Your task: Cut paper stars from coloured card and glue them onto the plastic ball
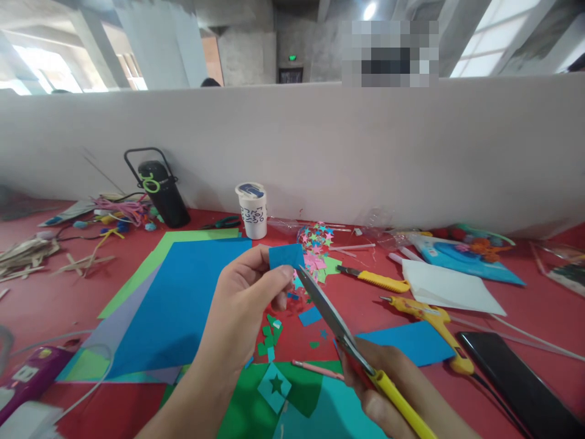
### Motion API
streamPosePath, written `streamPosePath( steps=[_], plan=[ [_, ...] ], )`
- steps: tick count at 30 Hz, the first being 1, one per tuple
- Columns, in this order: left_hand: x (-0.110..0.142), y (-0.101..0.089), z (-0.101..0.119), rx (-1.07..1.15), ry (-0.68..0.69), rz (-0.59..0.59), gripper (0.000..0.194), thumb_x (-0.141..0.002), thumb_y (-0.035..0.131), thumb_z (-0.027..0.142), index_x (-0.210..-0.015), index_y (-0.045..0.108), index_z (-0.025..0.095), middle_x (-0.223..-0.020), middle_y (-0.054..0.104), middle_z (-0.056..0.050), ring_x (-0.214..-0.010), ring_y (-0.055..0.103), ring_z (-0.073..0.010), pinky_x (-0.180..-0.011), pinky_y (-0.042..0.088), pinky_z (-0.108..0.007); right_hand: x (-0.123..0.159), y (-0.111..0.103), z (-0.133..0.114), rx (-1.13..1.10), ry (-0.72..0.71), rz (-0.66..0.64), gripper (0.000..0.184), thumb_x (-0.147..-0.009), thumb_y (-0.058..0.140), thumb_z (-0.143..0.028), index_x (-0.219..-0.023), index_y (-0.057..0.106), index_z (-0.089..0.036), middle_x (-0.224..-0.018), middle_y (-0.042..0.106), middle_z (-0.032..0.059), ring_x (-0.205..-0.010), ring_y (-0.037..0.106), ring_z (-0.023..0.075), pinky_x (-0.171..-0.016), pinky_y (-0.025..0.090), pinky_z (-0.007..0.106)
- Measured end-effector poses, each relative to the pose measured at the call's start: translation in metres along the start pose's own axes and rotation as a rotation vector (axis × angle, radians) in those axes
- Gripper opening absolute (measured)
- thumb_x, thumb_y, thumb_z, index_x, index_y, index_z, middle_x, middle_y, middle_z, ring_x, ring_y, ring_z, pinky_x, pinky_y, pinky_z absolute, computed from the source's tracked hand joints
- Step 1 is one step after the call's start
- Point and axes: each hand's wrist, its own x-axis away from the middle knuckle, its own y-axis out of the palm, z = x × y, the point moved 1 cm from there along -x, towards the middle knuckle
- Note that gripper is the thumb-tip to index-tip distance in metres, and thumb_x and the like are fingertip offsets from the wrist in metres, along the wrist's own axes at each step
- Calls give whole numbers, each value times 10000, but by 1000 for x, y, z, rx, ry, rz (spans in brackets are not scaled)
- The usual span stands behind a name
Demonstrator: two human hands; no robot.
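My left hand [244,302] pinches a small blue paper piece [286,256] between thumb and fingers, held up above the red table [55,305]. My right hand [402,390] grips yellow-handled scissors [338,329], whose blades point up and left. Their tip touches the lower right corner of the blue piece. Paper scraps [272,335] lie on the table below the hands.
Large blue, green and lilac sheets [178,305] lie at left. A white cup [253,210], paper stars [315,247], a yellow utility knife [377,279], a yellow glue gun [429,317], a black phone [516,381] and a black bottle [162,189] surround them. A white wall runs behind.
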Motion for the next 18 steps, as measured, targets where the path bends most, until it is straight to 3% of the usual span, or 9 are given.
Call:
streamPosePath(
  steps=[7, 14, 18],
  plan=[
    [3, 7, 2, -30, -48, -38, 67, -711, 627, 137, -649, 622, 162, -550, 611, 51, -427, 541, -42, -434, 416, -136, -8, 1, 14, -112, 25, -164, 592, -726, 418, -796, -682, 464, -208, -574, 397, -33, -480, 359, 109, -414, 311, 218],
    [3, 1, 1, -23, -66, -103, 72, -755, 622, 161, -684, 632, 169, -557, 623, 53, -433, 565, -52, -456, 443, -152, -6, 0, 42, -169, 74, -179, 542, -716, 509, -748, -711, 514, -206, -610, 458, -13, -493, 399, 119, -413, 333, 223],
    [2, 0, 1, -4, -51, -102, 73, -753, 623, 162, -680, 632, 164, -574, 639, 41, -446, 568, -50, -447, 428, -143, -9, 3, 61, -234, 146, -186, 554, -622, 626, -733, -756, 551, -201, -683, 535, 18, -541, 479, 142, -453, 395, 235]
  ],
)
